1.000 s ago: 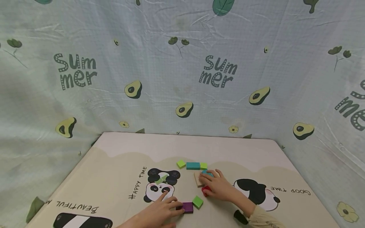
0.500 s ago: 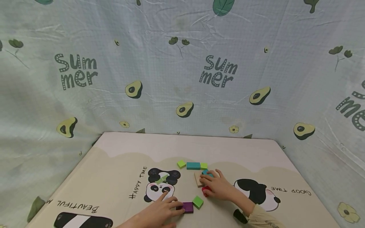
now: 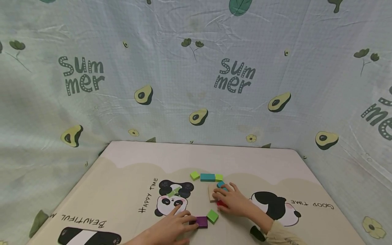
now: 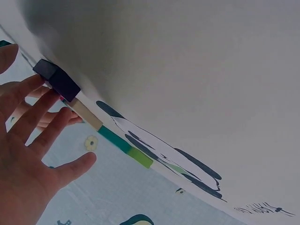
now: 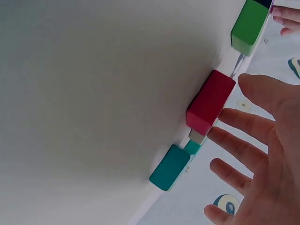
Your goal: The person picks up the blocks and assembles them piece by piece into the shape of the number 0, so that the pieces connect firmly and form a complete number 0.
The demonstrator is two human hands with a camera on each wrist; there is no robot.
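My left hand [image 3: 173,226] lies at the left end of a purple block [image 3: 201,222], fingers spread and fingertips touching it; the left wrist view shows these fingers nearly straight against the purple block [image 4: 58,80]. My right hand [image 3: 234,201] reaches over a red block [image 3: 221,203], which it partly hides. In the right wrist view the loosely extended fingers rest at the side of the red block [image 5: 211,102]. Just past its fingertips are a plain wooden block [image 3: 211,193] and a teal block [image 3: 221,184]. Between the hands sits a green block [image 3: 212,216], turned at an angle.
Along the far side of the curved row lie a light green block [image 3: 194,176], a long teal block [image 3: 207,177] and another light green block [image 3: 218,177]. The table [image 3: 131,153] carries printed pandas and a dog. A printed curtain [image 3: 171,68] hangs behind.
My right hand has shifted slightly; the red block is more covered by it, and the wooden block has turned a little straighter. My left hand and the purple block have stayed put.
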